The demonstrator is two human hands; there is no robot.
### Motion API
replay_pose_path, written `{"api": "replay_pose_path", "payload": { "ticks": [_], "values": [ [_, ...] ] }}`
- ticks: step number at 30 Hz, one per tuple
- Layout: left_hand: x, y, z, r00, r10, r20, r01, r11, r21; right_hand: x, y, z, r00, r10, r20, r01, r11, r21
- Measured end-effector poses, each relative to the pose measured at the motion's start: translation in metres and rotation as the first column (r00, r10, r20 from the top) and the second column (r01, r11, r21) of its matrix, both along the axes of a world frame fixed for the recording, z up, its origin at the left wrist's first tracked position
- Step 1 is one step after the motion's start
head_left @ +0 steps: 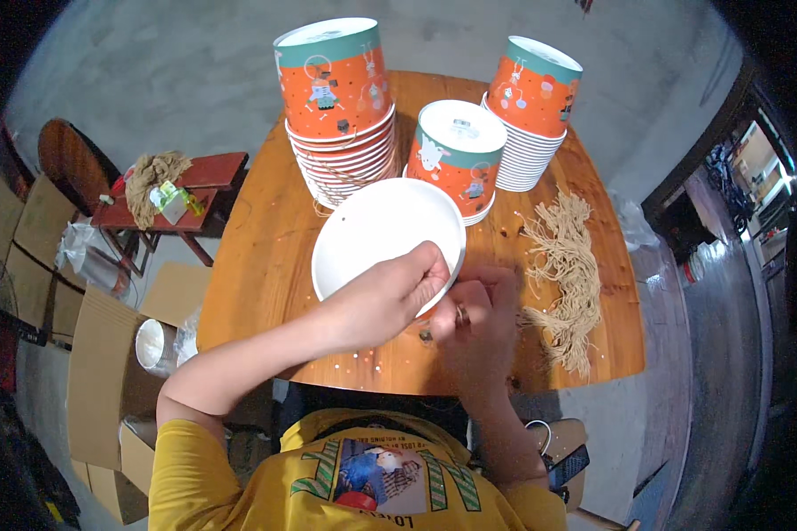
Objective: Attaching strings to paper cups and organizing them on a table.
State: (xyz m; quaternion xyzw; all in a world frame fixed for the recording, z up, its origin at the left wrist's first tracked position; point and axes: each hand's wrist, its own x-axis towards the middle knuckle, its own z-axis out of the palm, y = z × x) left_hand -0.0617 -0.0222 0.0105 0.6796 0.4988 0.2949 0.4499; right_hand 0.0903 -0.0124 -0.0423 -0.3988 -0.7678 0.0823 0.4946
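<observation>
A white-lined paper bucket (367,232) tilts over the table, its open mouth toward me. My left hand (407,288) reaches into the mouth by the right rim, its fingers and thumb closed together. Just outside that rim is my right hand (478,323), fingers curled in against the bucket's outer side. Both sets of fingertips meet around the rim, and whatever they pinch there is hidden. To the right of my right hand lies a bundle of tan cords (567,283).
Beyond the bucket stand upside-down stacks of orange and green paper buckets: a tall left stack (336,97), a middle stack (460,159) and a right stack (531,106). The wooden table (266,274) carries small white specks. Cardboard boxes (106,372) and a red bench (212,173) are at the left.
</observation>
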Motion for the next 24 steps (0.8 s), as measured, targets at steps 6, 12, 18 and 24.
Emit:
{"api": "replay_pose_path", "payload": {
  "ticks": [6,12,18,24],
  "values": [
    [-0.005,-0.008,-0.013,0.979,0.051,-0.197,-0.002,0.971,0.241,-0.002,0.001,-0.029,0.992,0.112,-0.056,-0.118,0.985,-0.124],
    [-0.018,-0.004,-0.014,0.940,0.245,-0.239,-0.110,0.878,0.466,0.009,0.003,-0.007,0.957,0.108,-0.268,-0.231,0.845,-0.482],
    [-0.016,0.004,-0.019,0.981,0.145,-0.133,-0.056,0.853,0.518,0.005,0.020,-0.005,0.969,0.171,-0.176,-0.234,0.864,-0.446],
    [-0.019,0.004,-0.017,0.974,0.022,0.226,-0.024,1.000,0.006,0.000,0.027,-0.015,0.937,0.193,-0.293,-0.308,0.849,-0.428]
  ]
}}
